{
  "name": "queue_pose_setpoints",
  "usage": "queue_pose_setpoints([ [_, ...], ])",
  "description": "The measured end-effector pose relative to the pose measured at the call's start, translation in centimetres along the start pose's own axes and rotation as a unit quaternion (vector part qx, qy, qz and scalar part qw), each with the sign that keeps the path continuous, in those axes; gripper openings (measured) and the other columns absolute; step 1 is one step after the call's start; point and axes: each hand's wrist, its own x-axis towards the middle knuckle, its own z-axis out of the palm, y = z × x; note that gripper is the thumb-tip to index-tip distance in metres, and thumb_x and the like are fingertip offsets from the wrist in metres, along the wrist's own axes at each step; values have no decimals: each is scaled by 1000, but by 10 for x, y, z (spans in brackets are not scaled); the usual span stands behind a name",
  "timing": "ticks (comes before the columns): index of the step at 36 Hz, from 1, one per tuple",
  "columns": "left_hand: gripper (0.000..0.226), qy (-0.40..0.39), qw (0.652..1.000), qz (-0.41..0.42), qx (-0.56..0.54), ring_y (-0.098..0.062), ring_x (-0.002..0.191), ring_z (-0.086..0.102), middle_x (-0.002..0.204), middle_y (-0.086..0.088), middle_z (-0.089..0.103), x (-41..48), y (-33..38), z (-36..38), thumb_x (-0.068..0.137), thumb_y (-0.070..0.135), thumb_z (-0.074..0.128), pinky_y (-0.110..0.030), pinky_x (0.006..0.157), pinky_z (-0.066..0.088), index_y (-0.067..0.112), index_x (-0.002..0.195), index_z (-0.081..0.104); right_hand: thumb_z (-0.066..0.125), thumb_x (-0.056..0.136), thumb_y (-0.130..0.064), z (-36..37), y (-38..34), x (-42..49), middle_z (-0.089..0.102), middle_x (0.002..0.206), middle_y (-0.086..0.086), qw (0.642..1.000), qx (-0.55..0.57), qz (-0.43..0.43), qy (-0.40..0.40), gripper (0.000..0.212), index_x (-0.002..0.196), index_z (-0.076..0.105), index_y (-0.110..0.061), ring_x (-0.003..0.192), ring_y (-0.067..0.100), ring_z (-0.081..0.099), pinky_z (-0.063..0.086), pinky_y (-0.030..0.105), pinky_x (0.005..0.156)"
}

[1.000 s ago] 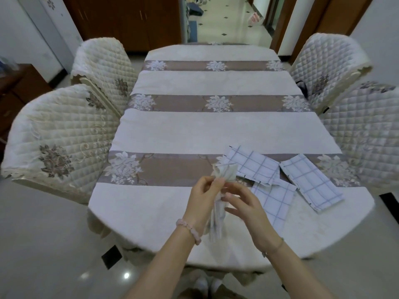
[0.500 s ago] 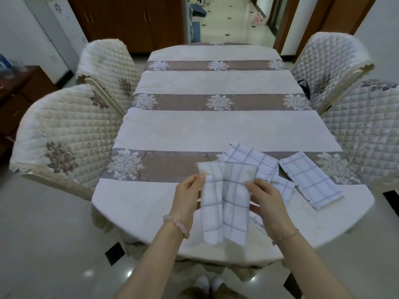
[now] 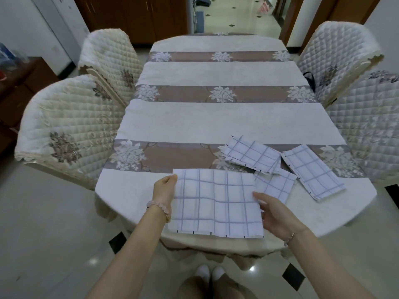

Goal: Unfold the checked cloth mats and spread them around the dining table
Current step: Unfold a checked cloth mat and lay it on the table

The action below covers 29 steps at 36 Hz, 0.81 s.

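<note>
An unfolded white mat with blue checks [image 3: 216, 201] is stretched flat over the near edge of the dining table [image 3: 216, 124]. My left hand [image 3: 165, 187] pinches its upper left edge. My right hand [image 3: 274, 214] grips its right edge, fingers partly under the cloth. Three folded checked mats lie to the right on the table: one [image 3: 251, 154] further back, one [image 3: 275, 185] partly under it just beside the spread mat, and one [image 3: 312, 171] at the far right.
The table wears a cream cloth with brown floral bands. Quilted chairs stand on both sides: two on the left [image 3: 69, 128] [image 3: 110, 61] and two on the right [image 3: 336, 59] [image 3: 371, 126]. My feet [image 3: 209, 272] show below the table's edge.
The mat was a bunched strip between my hands, then half open, and now is fully spread. My hands have moved apart to its left and right edges.
</note>
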Motion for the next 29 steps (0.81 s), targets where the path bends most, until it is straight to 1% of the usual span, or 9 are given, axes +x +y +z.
queue_pose_setpoints([
  [3,10,25,1000,-2,6,-17,95,42,76,8,47,0,-7,-2,97,15,46,-24,83,31,12,90,53,58,88,-9,3,16,-8,69,85,6,996,-86,-2,-24,10,91,68,-10,70,18,61,49,23,56],
  [5,13,45,998,2,43,-20,95,42,82,2,49,2,-14,-4,97,16,44,-26,79,35,11,95,56,57,88,-4,4,22,-11,74,96,9,994,-103,-10,-23,18,101,69,-7,87,25,69,56,26,65],
  [9,41,102,970,97,199,-28,119,47,129,-8,49,-7,-29,-4,94,20,52,-38,100,40,8,132,41,54,90,-3,7,26,-17,74,101,14,997,-68,-9,-35,22,108,67,-1,93,26,70,57,27,68],
  [12,36,-15,949,203,241,-18,119,49,127,-1,54,-33,-30,9,90,20,59,-31,101,41,13,125,51,53,92,-7,13,23,-20,72,106,16,998,-23,-7,-55,22,108,66,-1,91,25,70,57,29,71],
  [14,32,-164,941,184,231,-6,115,52,120,12,57,-59,-31,19,88,32,61,-22,96,43,23,118,56,51,93,-13,16,21,-23,71,107,16,998,1,-9,-69,26,110,65,0,91,26,69,57,31,73],
  [16,43,-241,923,176,241,6,114,49,119,21,56,-82,-32,28,78,52,63,-14,92,40,32,116,55,47,95,-16,21,16,-26,71,110,16,995,16,-15,-95,30,112,66,0,99,28,68,58,33,78],
  [19,57,-252,919,185,240,10,113,49,118,24,55,-101,-31,37,62,63,63,-7,84,37,39,113,51,46,95,-16,28,9,-31,66,116,22,992,40,-31,-115,33,114,64,4,108,33,64,54,38,88],
  [23,36,-200,934,215,204,9,110,52,114,22,59,-100,-27,41,75,41,70,-6,82,39,36,107,55,49,94,-18,37,2,-38,68,115,17,990,15,-64,-129,32,111,67,0,104,27,67,51,38,92],
  [29,8,-154,948,234,147,-2,101,61,104,14,67,-96,-23,39,90,24,58,-25,89,51,26,94,64,48,96,-20,47,-2,-46,70,113,12,984,-14,-97,-148,30,112,68,-3,108,23,66,53,33,94],
])
